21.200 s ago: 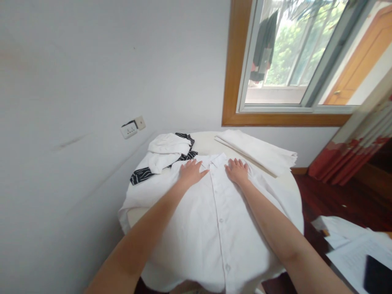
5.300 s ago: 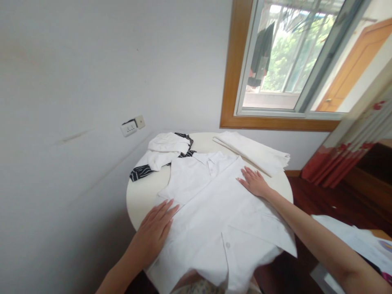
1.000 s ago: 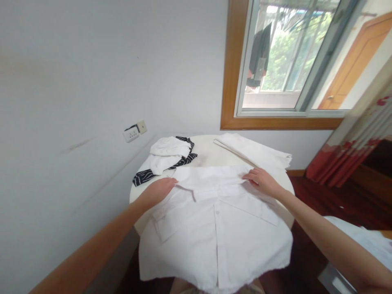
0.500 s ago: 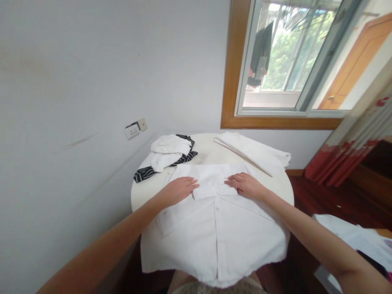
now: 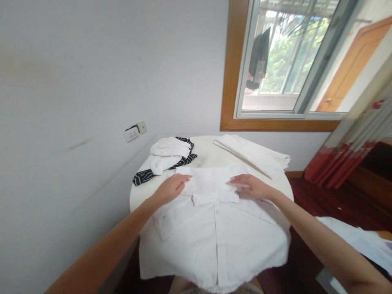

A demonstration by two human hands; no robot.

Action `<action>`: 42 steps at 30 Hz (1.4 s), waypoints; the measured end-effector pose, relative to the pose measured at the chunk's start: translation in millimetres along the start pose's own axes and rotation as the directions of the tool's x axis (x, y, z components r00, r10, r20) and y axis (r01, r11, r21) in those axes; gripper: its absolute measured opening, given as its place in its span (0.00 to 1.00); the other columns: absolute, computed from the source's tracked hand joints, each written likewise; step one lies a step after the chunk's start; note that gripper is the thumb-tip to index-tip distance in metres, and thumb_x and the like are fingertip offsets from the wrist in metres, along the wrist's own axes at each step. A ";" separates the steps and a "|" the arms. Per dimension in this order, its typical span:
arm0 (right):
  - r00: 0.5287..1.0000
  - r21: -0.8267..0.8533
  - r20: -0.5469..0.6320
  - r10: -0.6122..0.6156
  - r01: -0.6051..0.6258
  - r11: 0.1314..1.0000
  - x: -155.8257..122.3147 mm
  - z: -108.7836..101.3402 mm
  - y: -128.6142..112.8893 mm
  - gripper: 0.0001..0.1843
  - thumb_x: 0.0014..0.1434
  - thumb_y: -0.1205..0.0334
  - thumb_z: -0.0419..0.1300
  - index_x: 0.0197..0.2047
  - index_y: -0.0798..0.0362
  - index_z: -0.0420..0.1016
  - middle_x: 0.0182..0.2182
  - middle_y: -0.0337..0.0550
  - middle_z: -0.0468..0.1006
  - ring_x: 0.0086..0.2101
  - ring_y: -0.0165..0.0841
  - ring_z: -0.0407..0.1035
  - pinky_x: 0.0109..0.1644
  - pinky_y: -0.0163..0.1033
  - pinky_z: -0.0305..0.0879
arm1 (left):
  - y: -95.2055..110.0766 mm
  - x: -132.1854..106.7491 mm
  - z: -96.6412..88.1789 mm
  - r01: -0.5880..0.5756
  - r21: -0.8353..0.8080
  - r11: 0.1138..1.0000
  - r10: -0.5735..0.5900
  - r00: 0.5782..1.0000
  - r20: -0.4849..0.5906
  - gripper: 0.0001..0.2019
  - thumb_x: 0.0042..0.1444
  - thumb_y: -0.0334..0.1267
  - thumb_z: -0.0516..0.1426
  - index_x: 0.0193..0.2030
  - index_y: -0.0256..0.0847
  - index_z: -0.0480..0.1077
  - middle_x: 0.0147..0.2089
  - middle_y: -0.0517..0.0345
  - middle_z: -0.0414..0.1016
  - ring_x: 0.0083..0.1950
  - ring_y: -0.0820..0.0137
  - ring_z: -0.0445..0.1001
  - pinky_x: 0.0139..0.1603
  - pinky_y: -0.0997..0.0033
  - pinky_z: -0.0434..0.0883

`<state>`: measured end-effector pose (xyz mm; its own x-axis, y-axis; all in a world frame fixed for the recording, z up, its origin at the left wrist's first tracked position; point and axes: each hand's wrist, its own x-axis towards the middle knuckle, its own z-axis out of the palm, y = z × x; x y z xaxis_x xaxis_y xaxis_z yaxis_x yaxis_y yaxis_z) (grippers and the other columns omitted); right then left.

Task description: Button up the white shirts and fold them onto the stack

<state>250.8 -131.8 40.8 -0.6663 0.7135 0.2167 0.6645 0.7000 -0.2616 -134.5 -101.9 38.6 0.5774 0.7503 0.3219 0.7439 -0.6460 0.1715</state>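
Observation:
A white button-up shirt lies on a small round table, its upper part folded down so the collar faces me and its hem hangs over the near edge. My left hand rests flat on the folded top part at the left, fingers stretched out. My right hand lies flat on the same fold at the right, fingers extended toward the left hand. Neither hand holds anything.
A crumpled white garment with black-and-white striped trim sits at the table's back left. A folded white cloth lies at the back right. A wall socket is on the left wall, a window behind, papers at right.
Over the last second both hands slid inward along the folded top of the shirt and stayed flat on it. Earlier the shirt lay spread full length, then had its sides folded in.

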 end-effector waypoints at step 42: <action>0.615 -0.345 -0.440 0.655 -0.789 0.509 68.4 34.6 72.8 0.18 0.67 0.60 0.41 0.48 0.59 0.66 0.41 0.59 0.75 0.44 0.43 0.68 0.45 0.43 0.57 | -39.5 54.5 42.6 0.534 0.441 0.721 -0.514 0.840 -0.176 0.19 0.62 0.29 0.38 0.51 0.30 0.64 0.42 0.37 0.73 0.42 0.57 0.75 0.38 0.61 0.68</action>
<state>241.9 -33.1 4.0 0.1744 0.9100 0.3760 0.9803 -0.1963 0.0203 -118.0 -29.4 9.7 0.0432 0.9372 0.3462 0.9933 -0.0032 -0.1153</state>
